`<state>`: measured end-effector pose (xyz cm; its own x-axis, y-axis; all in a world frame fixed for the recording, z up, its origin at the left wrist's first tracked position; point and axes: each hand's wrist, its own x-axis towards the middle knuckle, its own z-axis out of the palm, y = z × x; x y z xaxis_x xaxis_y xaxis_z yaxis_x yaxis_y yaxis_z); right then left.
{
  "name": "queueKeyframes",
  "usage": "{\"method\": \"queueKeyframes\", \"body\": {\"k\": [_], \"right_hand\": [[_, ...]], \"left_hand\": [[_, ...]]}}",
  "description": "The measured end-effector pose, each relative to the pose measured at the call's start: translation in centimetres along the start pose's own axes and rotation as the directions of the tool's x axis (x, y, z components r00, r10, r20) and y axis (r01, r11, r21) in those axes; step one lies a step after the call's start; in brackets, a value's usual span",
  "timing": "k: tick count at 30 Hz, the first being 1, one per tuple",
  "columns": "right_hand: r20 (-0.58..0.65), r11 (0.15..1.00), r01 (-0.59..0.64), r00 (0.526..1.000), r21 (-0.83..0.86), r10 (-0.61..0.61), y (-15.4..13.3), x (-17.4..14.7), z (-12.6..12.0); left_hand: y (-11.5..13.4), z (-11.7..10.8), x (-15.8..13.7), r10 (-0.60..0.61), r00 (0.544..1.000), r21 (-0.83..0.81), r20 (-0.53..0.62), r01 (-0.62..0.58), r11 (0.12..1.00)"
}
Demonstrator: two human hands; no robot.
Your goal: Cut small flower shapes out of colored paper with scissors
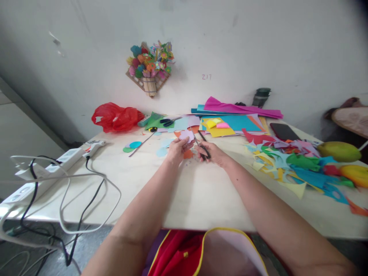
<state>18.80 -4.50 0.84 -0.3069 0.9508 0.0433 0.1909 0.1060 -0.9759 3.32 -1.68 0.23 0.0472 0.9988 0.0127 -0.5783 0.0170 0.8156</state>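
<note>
Between the fingers of my left hand [178,150] is a small lilac paper piece [187,135] with a scalloped outline. My right hand [214,152] is closed around dark-handled scissors [204,150], whose blades point up and left beside the paper. Orange paper scraps [188,154] lie under and between the hands. Light blue paper circles [162,151] rest on the table just left of my left hand. Further left are a teal paper circle [135,145] and green ones partly beneath it.
Colored paper sheets [247,124] and a second pair of scissors [167,122] lie at the back. A heap of paper scraps [287,153], a phone [284,132] and mangoes [339,151] are at right. Left are a red plastic bag [116,117], power strips [70,155] and cables.
</note>
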Motion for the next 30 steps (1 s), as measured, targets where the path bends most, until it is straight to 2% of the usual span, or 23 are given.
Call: {"method": "queueKeyframes", "body": {"k": [7, 10, 14, 19, 25, 30], "right_hand": [[-0.029, 1.0, -0.012, 0.999, 0.023, 0.013, -0.3, -0.2, 0.2], [-0.085, 0.997, -0.003, 0.996, 0.074, 0.009, -0.3, -0.1, 0.2], [-0.193, 0.972, 0.076, 0.981, 0.224, -0.032, 0.0, 0.4, 0.0], [-0.3, 0.938, 0.162, 0.952, 0.305, -0.067, 0.0, 0.8, 0.0], [-0.381, 0.928, 0.22, 0.92, 0.299, -0.095, -0.6, 0.8, 0.0], [-0.441, 0.926, 0.238, 0.893, 0.292, -0.091, -0.6, 0.9, -0.6]], "left_hand": [[-0.2, -0.2, 0.2, 0.012, 1.0, -0.014, 0.02, -0.011, 1.0], [-0.2, -0.1, 0.0, 0.012, 1.0, 0.0, 0.016, -0.012, 1.0], [-0.2, 0.1, -0.3, -0.003, 0.999, 0.034, 0.051, 0.001, 0.999], [-0.4, 0.3, -0.5, -0.049, 0.993, 0.081, 0.103, 0.041, 0.996], [-0.6, 0.4, -0.6, -0.089, 0.981, 0.114, 0.172, 0.069, 0.991], [-0.6, -0.2, -0.3, -0.123, 0.972, 0.205, 0.199, 0.081, 0.975]]}}
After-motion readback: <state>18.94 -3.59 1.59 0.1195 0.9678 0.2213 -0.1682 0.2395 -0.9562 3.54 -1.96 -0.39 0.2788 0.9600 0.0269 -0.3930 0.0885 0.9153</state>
